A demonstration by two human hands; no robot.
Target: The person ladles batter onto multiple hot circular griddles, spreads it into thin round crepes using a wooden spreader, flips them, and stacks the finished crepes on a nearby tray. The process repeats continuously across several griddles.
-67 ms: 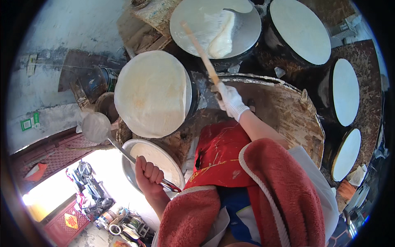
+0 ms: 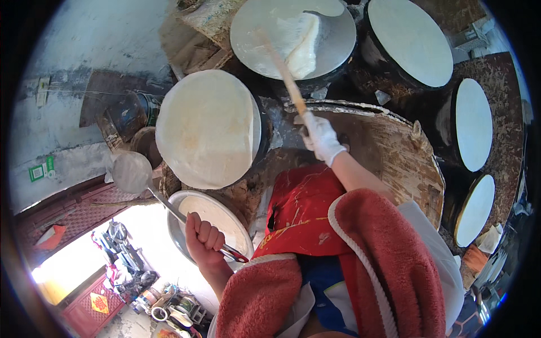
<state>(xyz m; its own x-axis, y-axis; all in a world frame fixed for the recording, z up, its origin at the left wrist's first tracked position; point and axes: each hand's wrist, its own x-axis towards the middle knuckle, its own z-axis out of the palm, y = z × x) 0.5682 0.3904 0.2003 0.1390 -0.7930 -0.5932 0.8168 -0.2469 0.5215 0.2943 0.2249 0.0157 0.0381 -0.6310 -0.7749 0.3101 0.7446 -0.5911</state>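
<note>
My left hand (image 2: pixel 204 238) is closed round the handle of a ladle (image 2: pixel 132 172), whose round bowl points away to the left. Below the ladle sits a metal basin (image 2: pixel 178 243) of pale batter (image 2: pixel 221 228). In a white glove, my right hand (image 2: pixel 321 139) grips a wooden stick (image 2: pixel 293 90). The stick reaches over the far round griddle (image 2: pixel 253 45), its outer end blurred. A thick white fold of batter (image 2: pixel 305 50) lies on that griddle beside the stick. Whether the tip touches the surface I cannot tell.
A nearer griddle (image 2: pixel 258 132) carries a large round pale sheet (image 2: pixel 205 129). More pale-topped round griddles (image 2: pixel 410 42) curve along the right. A worn wooden board (image 2: pixel 400 149) lies inside their arc. A bright doorway (image 2: pixel 73 248) opens at lower left.
My right hand has shifted slightly to the right and nearer, and the stick has moved with it. My left hand and the ladle stay put.
</note>
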